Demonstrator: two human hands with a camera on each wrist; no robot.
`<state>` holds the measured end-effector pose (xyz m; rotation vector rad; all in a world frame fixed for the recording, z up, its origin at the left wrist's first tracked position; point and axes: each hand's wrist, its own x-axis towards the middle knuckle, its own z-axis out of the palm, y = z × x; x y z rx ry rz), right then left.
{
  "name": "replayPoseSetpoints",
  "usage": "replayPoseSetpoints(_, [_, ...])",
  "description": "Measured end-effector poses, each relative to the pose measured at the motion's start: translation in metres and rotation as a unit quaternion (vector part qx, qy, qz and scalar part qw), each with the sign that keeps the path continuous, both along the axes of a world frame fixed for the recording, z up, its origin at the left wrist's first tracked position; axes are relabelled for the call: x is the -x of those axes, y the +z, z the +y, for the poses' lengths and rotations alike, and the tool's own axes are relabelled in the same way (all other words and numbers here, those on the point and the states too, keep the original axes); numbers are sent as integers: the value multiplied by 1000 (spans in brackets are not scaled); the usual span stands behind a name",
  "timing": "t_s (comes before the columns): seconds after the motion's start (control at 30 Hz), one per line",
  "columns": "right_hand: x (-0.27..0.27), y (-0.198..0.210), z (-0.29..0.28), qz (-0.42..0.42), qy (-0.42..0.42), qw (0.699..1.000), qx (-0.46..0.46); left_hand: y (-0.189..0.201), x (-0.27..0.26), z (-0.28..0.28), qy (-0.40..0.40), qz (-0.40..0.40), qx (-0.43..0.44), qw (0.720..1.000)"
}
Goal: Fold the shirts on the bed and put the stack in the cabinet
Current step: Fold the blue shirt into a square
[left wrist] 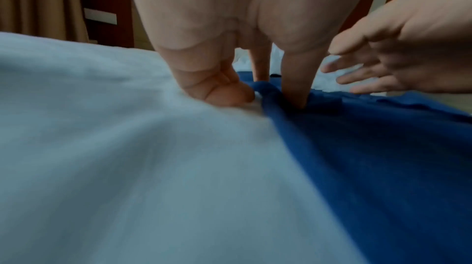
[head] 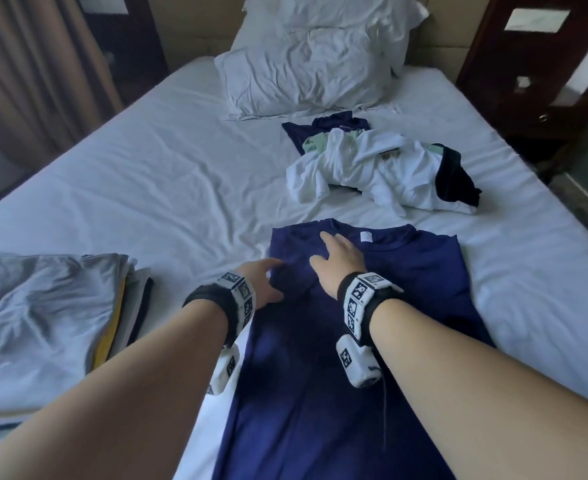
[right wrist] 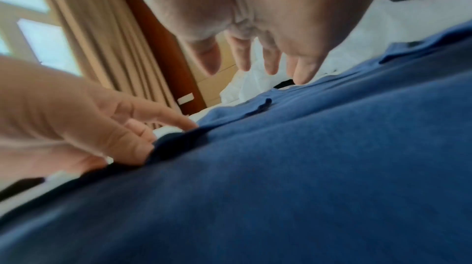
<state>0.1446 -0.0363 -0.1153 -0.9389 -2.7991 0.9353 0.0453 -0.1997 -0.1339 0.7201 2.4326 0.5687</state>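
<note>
While left hand point(head: 263, 277) pinches navy shirt point(head: 337, 375) | collar points headboardward | right hand point(head: 341, 259) flat, fingers spread.

Navy shirt point(head: 372, 306) flat on bed, left sleeve folded in

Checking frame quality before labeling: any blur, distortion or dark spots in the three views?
Head view: mostly sharp, wide-angle bending at the edges, forearm shadows darken the navy shirt. Left wrist view: sheet in front smeared soft, left hand fairly clear as it pinches the shirt edge. Right wrist view: tilted, blurred throughout, right hand soft, window glare upper left.
</note>
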Motion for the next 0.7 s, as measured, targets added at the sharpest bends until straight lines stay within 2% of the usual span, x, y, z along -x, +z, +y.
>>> replayPoseSetpoints(0.07, [-1,-9,-5,-76,67,995,-20,-7,6,-3,-14,-29,-3,999])
replayPoseSetpoints(0.17, [-1,-26,-11,-180,116,976,-51,-12,15,-9,-13,-96,-32,995])
replayPoseSetpoints(0.23, [0,-28,-12,-173,112,977,-63,-16,17,-12,-15,-127,-43,991])
replayPoseSetpoints(0.37, [11,-17,3,-116,38,991,-57,-16,13,-12,-8,-150,-75,986])
replayPoseSetpoints(0.5, [14,-11,12,-114,32,992,-54,-11,6,-11,18,-156,-79,984])
replayPoseSetpoints(0.7, [8,2,7,-77,9,996,-53,-16,14,-6,16,-186,-76,979])
